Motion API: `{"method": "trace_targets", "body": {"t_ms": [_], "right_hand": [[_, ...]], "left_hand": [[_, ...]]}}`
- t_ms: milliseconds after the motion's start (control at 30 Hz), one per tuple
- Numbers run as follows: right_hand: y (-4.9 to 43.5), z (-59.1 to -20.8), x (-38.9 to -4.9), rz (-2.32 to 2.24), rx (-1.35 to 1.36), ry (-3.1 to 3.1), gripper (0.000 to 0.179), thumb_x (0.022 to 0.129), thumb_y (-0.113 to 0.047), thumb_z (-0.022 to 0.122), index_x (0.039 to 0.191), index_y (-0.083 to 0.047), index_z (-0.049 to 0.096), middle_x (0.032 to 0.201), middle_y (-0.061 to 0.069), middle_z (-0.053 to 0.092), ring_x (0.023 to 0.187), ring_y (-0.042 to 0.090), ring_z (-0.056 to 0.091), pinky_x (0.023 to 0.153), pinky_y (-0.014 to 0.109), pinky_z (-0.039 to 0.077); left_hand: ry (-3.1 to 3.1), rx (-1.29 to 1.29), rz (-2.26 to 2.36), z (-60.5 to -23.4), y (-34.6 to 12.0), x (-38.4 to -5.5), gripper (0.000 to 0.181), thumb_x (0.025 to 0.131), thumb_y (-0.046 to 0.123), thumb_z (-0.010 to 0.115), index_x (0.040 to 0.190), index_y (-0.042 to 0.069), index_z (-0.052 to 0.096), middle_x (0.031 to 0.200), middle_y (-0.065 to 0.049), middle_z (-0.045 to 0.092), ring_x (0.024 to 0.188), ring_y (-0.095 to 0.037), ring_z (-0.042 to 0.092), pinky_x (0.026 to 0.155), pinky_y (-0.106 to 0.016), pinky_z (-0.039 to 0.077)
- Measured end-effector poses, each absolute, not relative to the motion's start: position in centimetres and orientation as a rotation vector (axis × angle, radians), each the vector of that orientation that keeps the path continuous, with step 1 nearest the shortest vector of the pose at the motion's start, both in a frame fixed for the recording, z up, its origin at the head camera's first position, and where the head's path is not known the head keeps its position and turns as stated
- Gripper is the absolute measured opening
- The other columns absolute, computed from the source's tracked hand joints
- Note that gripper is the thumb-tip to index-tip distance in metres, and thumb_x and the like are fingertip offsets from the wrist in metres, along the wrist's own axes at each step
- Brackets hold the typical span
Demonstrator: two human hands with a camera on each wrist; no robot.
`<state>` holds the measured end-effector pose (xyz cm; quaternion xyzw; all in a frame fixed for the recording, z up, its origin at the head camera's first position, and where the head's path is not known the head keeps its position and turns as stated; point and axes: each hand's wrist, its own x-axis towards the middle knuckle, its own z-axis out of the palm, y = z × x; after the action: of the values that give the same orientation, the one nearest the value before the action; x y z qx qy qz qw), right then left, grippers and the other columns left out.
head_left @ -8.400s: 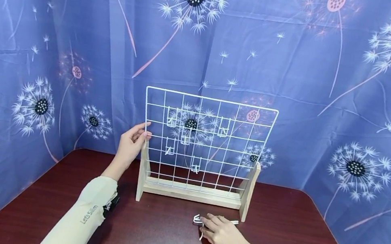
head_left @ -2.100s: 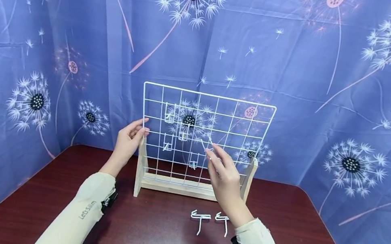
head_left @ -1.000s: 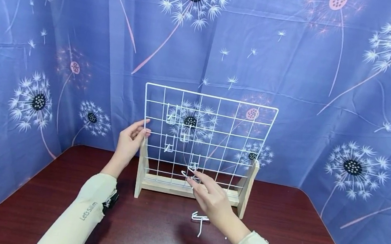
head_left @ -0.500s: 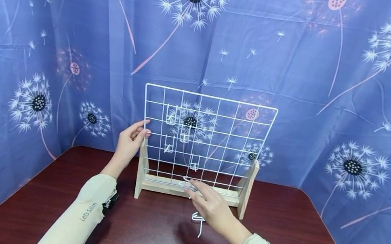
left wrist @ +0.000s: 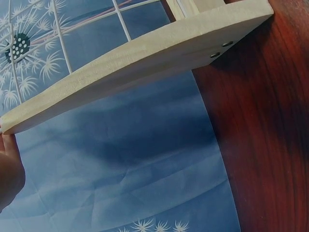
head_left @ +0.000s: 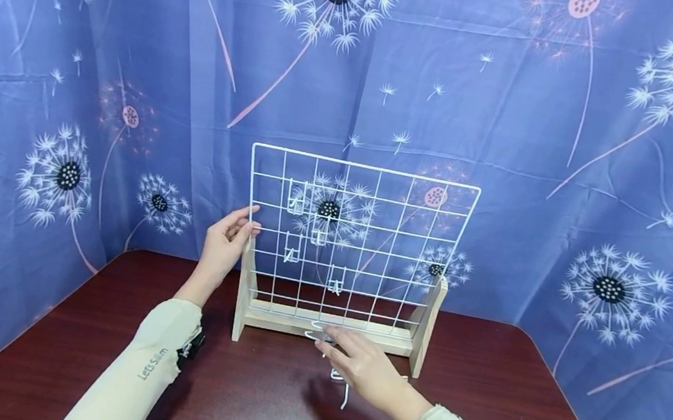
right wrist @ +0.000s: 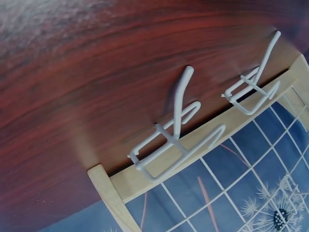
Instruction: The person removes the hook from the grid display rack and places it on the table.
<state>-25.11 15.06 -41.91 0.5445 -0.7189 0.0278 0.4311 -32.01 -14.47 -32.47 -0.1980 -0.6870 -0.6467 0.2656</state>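
My left hand [head_left: 229, 235] grips the left edge of a white wire grid panel [head_left: 386, 237], thumb in front, just above its wooden side post. In the left wrist view, part of that hand [left wrist: 8, 169] shows beside the post [left wrist: 111, 60]. Low in front of the panel's wooden base, my right hand [head_left: 364, 367] pinches a white wire hook [head_left: 313, 335], its bent ends pointing left. Another hook [head_left: 344, 394] lies on the table, partly behind that hand. The right wrist view shows two hooks [right wrist: 178, 108] [right wrist: 255, 87] on the table, but no fingers.
Several hooks [head_left: 336, 286] hang on the left and middle of the grid. The wooden stand [head_left: 328, 333] rests on a dark red table [head_left: 269, 398]. Behind and beside it hangs a blue dandelion-print cloth [head_left: 528, 135].
The hook at the grid's upper right has come off and is in my right hand, which has moved down from the panel towards the table. My left hand stays on the edge.
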Motion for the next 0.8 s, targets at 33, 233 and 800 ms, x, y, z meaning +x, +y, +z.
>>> {"method": "trace_targets", "body": {"t_ms": [33, 233, 800], "right_hand": [[15.1, -42.0, -25.1, 0.061, 1.362, -1.800, 0.037, 0.105, -0.016, 0.035, 0.111, -0.004, 0.069, 0.115, 0.016, 0.065, 0.101, 0.024, 0.064, 0.091, 0.033, 0.054], [15.0, -42.4, -25.2, -0.002, 1.386, -1.874, 0.026, 0.094, -0.014, 0.051, 0.109, -0.006, 0.070, 0.116, 0.016, 0.065, 0.104, 0.025, 0.064, 0.092, 0.033, 0.054], [13.2, -43.6, -24.9, -0.321, 1.376, -1.983, 0.023, 0.084, -0.026, 0.070, 0.106, -0.018, 0.072, 0.109, 0.002, 0.065, 0.096, 0.013, 0.062, 0.088, 0.022, 0.053]], "left_hand": [[-1.855, -0.534, -1.748, -32.5, -14.5, -32.0, 0.034, 0.095, -0.006, 0.052, 0.129, -0.008, 0.056, 0.101, -0.034, 0.063, 0.079, 0.003, 0.064, 0.080, -0.021, 0.057], [-1.851, -0.535, -1.747, -32.5, -14.5, -32.0, 0.034, 0.095, -0.007, 0.052, 0.128, -0.009, 0.056, 0.100, -0.035, 0.062, 0.079, 0.002, 0.064, 0.080, -0.022, 0.057], [-1.874, -0.521, -1.745, -32.3, -14.5, -31.9, 0.034, 0.095, -0.005, 0.053, 0.129, -0.006, 0.056, 0.101, -0.036, 0.062, 0.078, 0.003, 0.064, 0.078, -0.024, 0.057]]}}
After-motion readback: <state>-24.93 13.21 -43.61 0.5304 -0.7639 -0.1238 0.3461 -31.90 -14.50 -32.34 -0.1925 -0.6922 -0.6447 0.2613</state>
